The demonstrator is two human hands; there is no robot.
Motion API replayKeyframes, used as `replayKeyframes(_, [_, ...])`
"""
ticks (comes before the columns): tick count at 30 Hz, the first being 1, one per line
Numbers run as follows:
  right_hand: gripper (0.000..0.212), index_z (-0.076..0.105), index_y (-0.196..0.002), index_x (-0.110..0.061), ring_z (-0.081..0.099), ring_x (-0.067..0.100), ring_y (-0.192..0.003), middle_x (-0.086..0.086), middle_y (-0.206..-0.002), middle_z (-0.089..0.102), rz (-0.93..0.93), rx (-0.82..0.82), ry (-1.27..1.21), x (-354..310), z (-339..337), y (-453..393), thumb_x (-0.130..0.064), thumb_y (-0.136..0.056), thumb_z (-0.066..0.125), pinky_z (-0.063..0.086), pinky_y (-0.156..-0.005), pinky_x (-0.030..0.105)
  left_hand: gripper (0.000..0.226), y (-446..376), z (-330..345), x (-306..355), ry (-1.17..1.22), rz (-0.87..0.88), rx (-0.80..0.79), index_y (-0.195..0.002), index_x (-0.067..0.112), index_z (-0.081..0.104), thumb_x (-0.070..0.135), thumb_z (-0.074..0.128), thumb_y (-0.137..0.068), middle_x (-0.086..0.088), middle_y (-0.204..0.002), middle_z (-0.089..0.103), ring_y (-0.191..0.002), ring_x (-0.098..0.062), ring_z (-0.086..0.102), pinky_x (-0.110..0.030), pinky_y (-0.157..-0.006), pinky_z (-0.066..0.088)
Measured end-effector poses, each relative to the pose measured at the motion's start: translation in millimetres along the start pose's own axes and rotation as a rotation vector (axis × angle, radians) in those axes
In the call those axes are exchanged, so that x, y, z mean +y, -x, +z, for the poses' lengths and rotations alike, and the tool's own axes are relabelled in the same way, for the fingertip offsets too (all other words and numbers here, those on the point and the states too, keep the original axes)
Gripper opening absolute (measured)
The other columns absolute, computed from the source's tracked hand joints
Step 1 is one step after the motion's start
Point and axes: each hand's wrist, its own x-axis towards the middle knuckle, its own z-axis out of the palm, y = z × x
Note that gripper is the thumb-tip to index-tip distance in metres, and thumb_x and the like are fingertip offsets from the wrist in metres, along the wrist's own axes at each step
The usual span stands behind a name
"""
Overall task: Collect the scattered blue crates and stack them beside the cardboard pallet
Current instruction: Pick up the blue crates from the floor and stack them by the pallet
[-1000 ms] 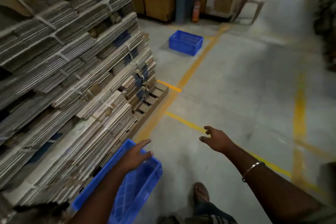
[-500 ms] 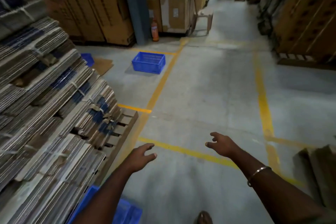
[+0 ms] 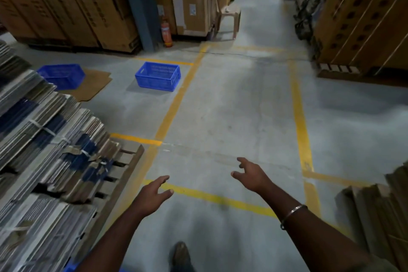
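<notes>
Item: near blue crate (image 3: 157, 76). It stood upright on the concrete floor (image 3: 231, 106), ahead and to the left of the person, just inside a yellow floor line (image 3: 176, 104). Moulded plastic, rectangular, open-topped, lattice walls with a handle slot in the short end.

Item: second blue crate (image 3: 61, 75). It sat further left, resting on a flat cardboard sheet (image 3: 92, 85), partly hidden behind the stack. Same make, as far as could be told.

Item: third crate, a blue sliver (image 3: 70, 268) at the bottom edge, beside the cardboard pallet (image 3: 44, 161); too little showed to say more.

Item: left hand (image 3: 152, 194) and right hand (image 3: 251, 175). Both were held out over the floor, fingers loose and spread, grasping nothing, well apart from any crate.

Item: cardboard pallet. Flattened corrugated sheets, strapped in bundles, ragged edges, on a slatted wooden base (image 3: 123, 168) whose corner jutted toward the walkway.

Risks, as judged:
- The base corner lay close to the walking line; a foot (image 3: 180, 254) could catch it on the way back with a load blocking the view down.
- The loose sheet under the second crate might slide underfoot, or lift with the crate.
- Lattice walls flex; a one-handed lift by the rim could tip the crate.
- Nesting crates out of square could leave the stack leaning.

Surroundings: tall printed cartons (image 3: 72, 4), a blue steel column (image 3: 139, 4), a red fire extinguisher (image 3: 166, 34) at its foot, a beige plastic chair (image 3: 225, 9), further cardboard (image 3: 379, 205) at right.
</notes>
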Motion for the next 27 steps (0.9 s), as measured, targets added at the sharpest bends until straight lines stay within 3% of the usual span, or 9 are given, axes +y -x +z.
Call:
replayKeyframes(8, [0.071,0.037,-0.15,-0.016,0.054,0.023,-0.128,0.01,-0.142,0.055,-0.006,0.007,0.012,-59.7,-13.4,-112.3,-0.032,-0.089,0.069,0.038,-0.095,0.024,0.06,-126.9,-64.5,-6.6,0.018,-0.027,-0.018,-0.147,0.024,0.046,0.035,0.068,-0.093,-0.006,-0.151,0.049,-0.138,-0.023,0.046,-0.039,-0.104,0.042])
replayKeyframes(19, [0.069,0.039,-0.149,-0.017,0.054,0.023,-0.128,0.01,-0.141,0.056,0.068,0.036,-0.01,-153.9,-33.5,-262.7,-0.03,-0.089,0.069,0.037,-0.092,0.022,0.06,-284.5,-186.3,-5.7,0.044,-0.05,-0.031,-0.147,0.016,0.046,0.029,0.069,-0.093,-0.011,-0.15,0.049,-0.139,-0.025,0.046,-0.036,-0.104,0.039])
replayKeyframes(24, [0.069,0.039,-0.149,-0.016,0.055,0.023,-0.126,0.011,-0.141,0.056,0.087,0.027,-0.009,-176.7,-50.2,-339.9,-0.03,-0.088,0.069,0.038,-0.093,0.023,0.089,-364.1,-224.6,-10.5,0.033,-0.051,-0.045,-0.146,0.021,0.049,0.064,0.063,-0.069,-0.004,-0.148,0.052,-0.135,-0.021,0.05,-0.039,-0.107,0.043])
replayKeyframes(27, [0.07,0.04,-0.149,-0.017,0.055,0.023,-0.126,0.011,-0.14,0.056,0.085,0.019,-0.021,-190.0,-61.7,-395.9,-0.03,-0.088,0.07,0.038,-0.092,0.023,0.096,-415.6,-241.5,-0.9,0.026,-0.043,-0.016,-0.143,0.02,0.051,0.071,0.059,-0.062,-0.006,-0.143,0.056,-0.132,-0.021,0.053,-0.038,-0.105,0.044])
